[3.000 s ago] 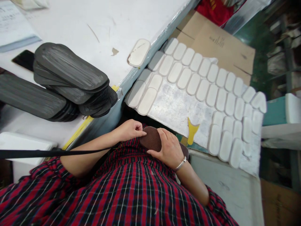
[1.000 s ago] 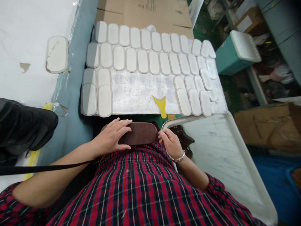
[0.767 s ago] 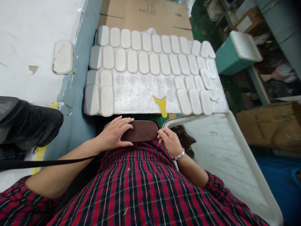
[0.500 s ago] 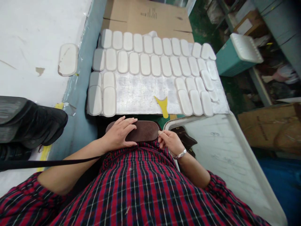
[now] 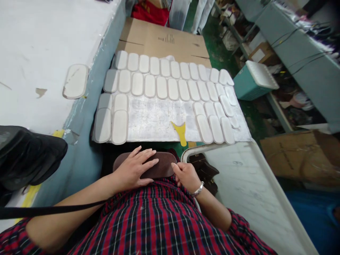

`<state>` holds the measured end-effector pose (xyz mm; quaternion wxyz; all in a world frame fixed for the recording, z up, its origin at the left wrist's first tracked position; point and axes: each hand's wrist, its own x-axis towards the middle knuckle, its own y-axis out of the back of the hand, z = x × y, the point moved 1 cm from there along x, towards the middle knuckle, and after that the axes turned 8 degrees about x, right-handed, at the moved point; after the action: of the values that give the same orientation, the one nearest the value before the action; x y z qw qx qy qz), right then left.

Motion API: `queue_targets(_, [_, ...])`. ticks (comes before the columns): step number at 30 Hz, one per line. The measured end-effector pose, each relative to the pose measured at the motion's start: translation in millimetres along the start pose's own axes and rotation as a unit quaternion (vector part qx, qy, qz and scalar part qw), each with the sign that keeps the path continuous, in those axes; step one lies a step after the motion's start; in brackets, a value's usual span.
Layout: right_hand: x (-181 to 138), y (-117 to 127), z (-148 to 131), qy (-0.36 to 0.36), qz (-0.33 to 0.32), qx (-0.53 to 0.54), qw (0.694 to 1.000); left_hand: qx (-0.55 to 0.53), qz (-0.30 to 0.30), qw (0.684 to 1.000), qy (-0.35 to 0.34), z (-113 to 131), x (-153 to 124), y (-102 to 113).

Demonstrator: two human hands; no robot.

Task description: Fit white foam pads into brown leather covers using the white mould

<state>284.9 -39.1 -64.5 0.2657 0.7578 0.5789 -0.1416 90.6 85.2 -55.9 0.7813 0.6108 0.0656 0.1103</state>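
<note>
Your left hand (image 5: 135,168) has moved over the brown pad (image 5: 164,168), where your right hand (image 5: 187,176) was 3 seconds ago; the right hand is now at the pad's right end. This pad lies before your checked shirt (image 5: 148,219), near the front edge of the silver board (image 5: 159,122). Your left hand rests spread on the pad, its fingers apart. Your 2 hands do not touch each other. The right is curled, with its thumb at the pad's end; I cannot tell if it pinches something. On the board lie rows of white pads (image 5: 173,89) and a yellow piece (image 5: 180,134). To your right, dark brown pieces (image 5: 204,170) lie in the pale tray (image 5: 247,184).
</note>
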Motion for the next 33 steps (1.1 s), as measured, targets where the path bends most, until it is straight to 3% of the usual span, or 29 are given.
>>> queue_targets(8, [2.0,2.1,2.1,0.01,-0.012,-0.068,0.998,-0.007,-0.001,1.0,-0.026,6.4,12.3,1.6])
queue_targets(16, [2.1,7.1,-4.5,0.075,0.007,-0.18,0.981,0.034,0.024,0.999,-0.032,22.9,5.6,-5.0])
queue_targets(23, [2.3,10.0,-6.6,0.1,0.007,-0.233,0.967,0.042,0.03,0.994,-0.094,26.4,1.2,-12.1])
queue_targets(30, [4.8,20.6,-11.1,0.141,0.027,-0.333,0.932,-0.031,0.024,0.99,-0.133,19.9,2.2,-9.7])
queue_targets(33, [4.1,20.4,-17.4,0.242,0.07,-0.365,0.896,-0.078,0.009,0.988,-0.136,18.5,5.0,-8.7])
